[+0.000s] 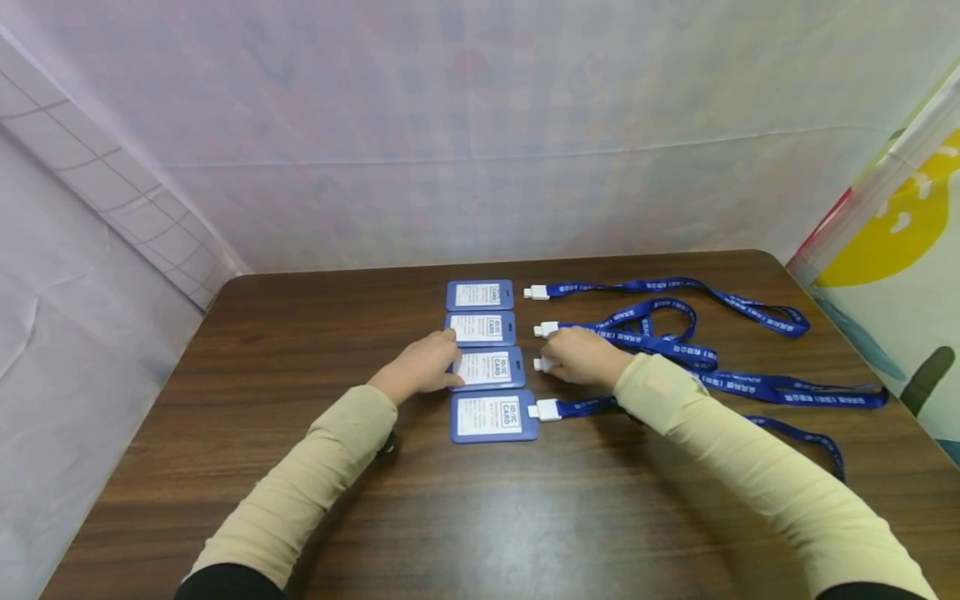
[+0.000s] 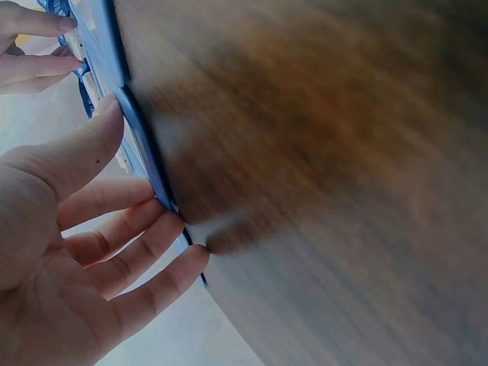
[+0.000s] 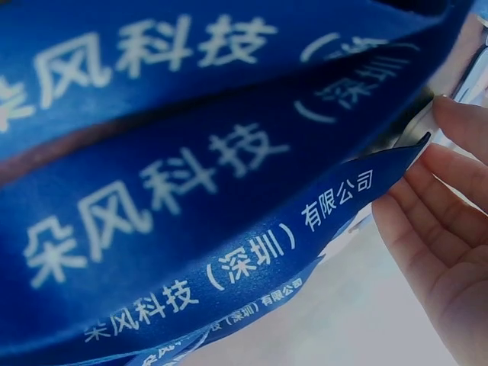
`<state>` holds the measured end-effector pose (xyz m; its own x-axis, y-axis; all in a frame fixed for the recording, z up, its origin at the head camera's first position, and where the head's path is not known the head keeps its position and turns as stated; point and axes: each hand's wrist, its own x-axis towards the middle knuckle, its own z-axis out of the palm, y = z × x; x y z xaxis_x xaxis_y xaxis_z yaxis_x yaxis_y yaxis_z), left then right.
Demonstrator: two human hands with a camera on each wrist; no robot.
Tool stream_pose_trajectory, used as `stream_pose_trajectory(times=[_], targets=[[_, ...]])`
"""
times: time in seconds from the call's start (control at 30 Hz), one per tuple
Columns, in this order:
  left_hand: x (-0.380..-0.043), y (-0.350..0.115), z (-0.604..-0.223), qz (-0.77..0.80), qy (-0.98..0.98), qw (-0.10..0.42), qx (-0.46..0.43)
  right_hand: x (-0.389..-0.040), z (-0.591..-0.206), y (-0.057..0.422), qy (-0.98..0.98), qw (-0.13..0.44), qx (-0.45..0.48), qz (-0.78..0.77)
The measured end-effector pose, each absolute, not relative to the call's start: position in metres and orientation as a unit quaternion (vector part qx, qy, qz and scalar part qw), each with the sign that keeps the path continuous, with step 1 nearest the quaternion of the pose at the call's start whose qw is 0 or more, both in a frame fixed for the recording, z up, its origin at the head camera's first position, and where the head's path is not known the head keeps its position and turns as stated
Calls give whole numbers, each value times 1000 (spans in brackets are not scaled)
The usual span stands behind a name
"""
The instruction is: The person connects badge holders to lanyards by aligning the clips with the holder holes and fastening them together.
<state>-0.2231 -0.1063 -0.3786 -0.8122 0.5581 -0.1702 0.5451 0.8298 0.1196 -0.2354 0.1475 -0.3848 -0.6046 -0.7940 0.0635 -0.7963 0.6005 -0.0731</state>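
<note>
The left hand point(image 1: 418, 364) gripped a blue badge point(image 1: 487, 367); the right hand point(image 1: 585, 357) pinched the white clip point(image 1: 543, 364) of a lanyard point(image 3: 339, 198).

The left arm point(image 1: 315, 475) reaches forward and slants in to the right; the right arm point(image 1: 765, 471) reaches forward and slants in to the left. The left hand point(image 1: 422, 363) has its thumb point(image 2: 95, 145) set apart from four slightly bent, fanned fingers point(image 2: 149, 263). The right hand point(image 1: 588, 357), near the left but not touching it, brings its thumb point(image 3: 463, 126) and fingertips point(image 3: 387, 210) together in a pinch.
</note>
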Motion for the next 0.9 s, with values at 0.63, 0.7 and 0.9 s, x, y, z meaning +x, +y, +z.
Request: stream_pose_trajectory(times=[0.63,0.7,0.9], targets=[[-223,-106,-379,29,952,99,288,-237,-386,142,-903,-5,427,41],[-223,-106,-379,28,952,101,287,-237,-386,141,-904,-7,425,37],[-224,-105,-379,27,953,106,281,-238,-384,139,-903,-11,427,37]])
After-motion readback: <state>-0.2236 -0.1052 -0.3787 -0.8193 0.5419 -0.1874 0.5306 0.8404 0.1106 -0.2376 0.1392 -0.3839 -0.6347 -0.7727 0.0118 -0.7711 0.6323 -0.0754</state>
